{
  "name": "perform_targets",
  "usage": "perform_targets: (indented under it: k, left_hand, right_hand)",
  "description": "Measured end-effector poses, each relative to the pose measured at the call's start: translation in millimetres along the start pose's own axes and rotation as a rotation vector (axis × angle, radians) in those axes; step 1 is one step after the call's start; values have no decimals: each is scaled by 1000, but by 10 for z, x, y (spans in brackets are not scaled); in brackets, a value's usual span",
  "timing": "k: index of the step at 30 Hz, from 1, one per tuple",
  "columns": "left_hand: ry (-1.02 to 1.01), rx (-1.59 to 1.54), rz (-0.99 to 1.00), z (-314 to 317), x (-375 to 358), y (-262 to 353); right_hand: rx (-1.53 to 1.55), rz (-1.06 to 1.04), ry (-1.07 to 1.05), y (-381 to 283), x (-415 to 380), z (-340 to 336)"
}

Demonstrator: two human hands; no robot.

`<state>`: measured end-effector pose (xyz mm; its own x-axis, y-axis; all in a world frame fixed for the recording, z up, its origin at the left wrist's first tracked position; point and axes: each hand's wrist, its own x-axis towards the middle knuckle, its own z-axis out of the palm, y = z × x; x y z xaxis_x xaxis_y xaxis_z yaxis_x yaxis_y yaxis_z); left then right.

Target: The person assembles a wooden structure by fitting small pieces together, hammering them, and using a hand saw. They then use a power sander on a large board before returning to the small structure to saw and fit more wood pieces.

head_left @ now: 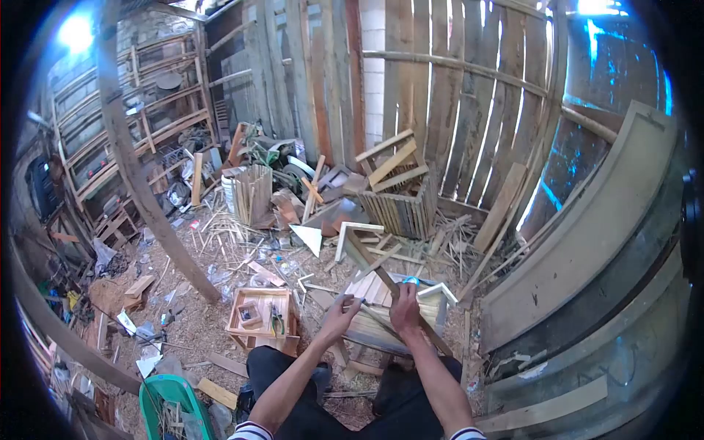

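Note:
My right hand [405, 312] is wrapped around a long wooden strip [372, 264], which slants from upper left to lower right. To its left, my left hand [339, 317] is closed in a pinch near the end of a thinner wooden stick [383, 320]; what sits between its fingertips is too small to make out. Both hands are above a low slatted wooden worktable [429, 315]. A blue roll-like item [411, 280] lies on the table just beyond my right hand. White L-shaped wooden pieces [438, 290] rest at the table's right corner.
A wooden stool [262, 293] at the left bears a small wooden frame [250, 314] and pliers [277, 323]. A green plastic chair [155, 392] stands at lower left. A slanting post [139, 169] rises on the left. Large panels [587, 220] lean at right. Scraps and shavings cover the floor.

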<state>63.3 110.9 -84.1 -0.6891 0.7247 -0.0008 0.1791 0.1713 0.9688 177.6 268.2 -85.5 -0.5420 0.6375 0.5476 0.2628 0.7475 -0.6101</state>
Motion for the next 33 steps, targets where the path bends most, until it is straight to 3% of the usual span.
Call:
perform_targets:
  k: [1,3,6,9,10,15,17,18,20,23,25,27,31,33]
  left_hand:
    - [61,-140,6,16,10,167]
    - [97,-281,38,-12,113,285]
    - [290,-702,265,-134,134,583]
    - [278,-918,397,-282,58,812]
    - [284,-938,462,-323,51,855]
    - [226,-1029,347,-528,5,764]
    - [301,-994,364,-546,-19,747]
    - [295,-993,362,-559,0,692]
    - [208,-899,522,-617,90,562]
    - [83,-962,423,-707,221,234]
    - [32,-920,429,-741,270,176]
    - [-180,-940,339,-783,262,127]
    - [-220,-868,239,-684,253,-127]
    - [-187,-841,167,-617,189,-294]
  right_hand:
    - [100,-116,103,-131,-7,6]
    - [176,-163,88,-492,-21,-31]
    - [316,-185,90,-977,-39,-44]
    - [406,-200,139,-1241,-83,62]
    - [405,-209,142,-1259,-89,140]
    - [385,-223,81,-1301,-108,172]
    - [383,-166,-12,-1185,-113,77]
    - [384,-145,44,-1146,-84,24]
    - [531,28,-22,-1077,-48,-188]
    - [842,106,-95,-1021,64,-264]
    - [885,105,-148,-952,160,-200]
    - [963,107,-358,-872,203,-93]
    - [863,26,-551,-515,47,216]
    - [853,67,-504,-596,-21,146]
